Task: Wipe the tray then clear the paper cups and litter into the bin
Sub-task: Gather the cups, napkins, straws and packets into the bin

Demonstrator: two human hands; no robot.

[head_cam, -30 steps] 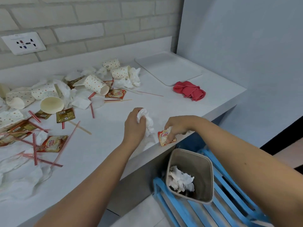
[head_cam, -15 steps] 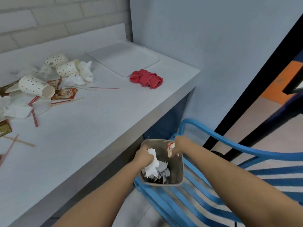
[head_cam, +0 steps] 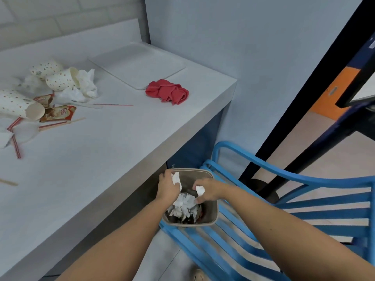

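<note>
Both hands are hanging over the open bin [head_cam: 212, 209], which is standing on the slatted seat of a blue chair [head_cam: 263, 216], just beside the edge of the bench [head_cam: 101, 169]. The left hand [head_cam: 167, 188] is gripping a crumpled white tissue [head_cam: 176, 178]. Its fingers are curling round the tissue, and the white paper is sticking out between them over the far-left part of the bin. The right hand [head_cam: 212, 189] is holding a small white scrap [head_cam: 200, 190] over the middle of the bin, with the fingers bending round it. Inside the bin a heap of white paper [head_cam: 184, 205] is lying, with some darker litter under it that is too small to tell.

On the bench, the tray [head_cam: 138, 65] is lying flat in the far corner, next to the wall. A bunched red cloth [head_cam: 167, 93] is lying just beside its near edge. Further to the left, three dotted paper cups [head_cam: 60, 79] are lying on their sides among loose tissues [head_cam: 86, 84]. Two coffee sachets [head_cam: 58, 113] are lying by the mouth of the nearest cup. Red straws [head_cam: 16, 138] and a wooden stirrer [head_cam: 77, 120] are lying scattered near them.
</note>
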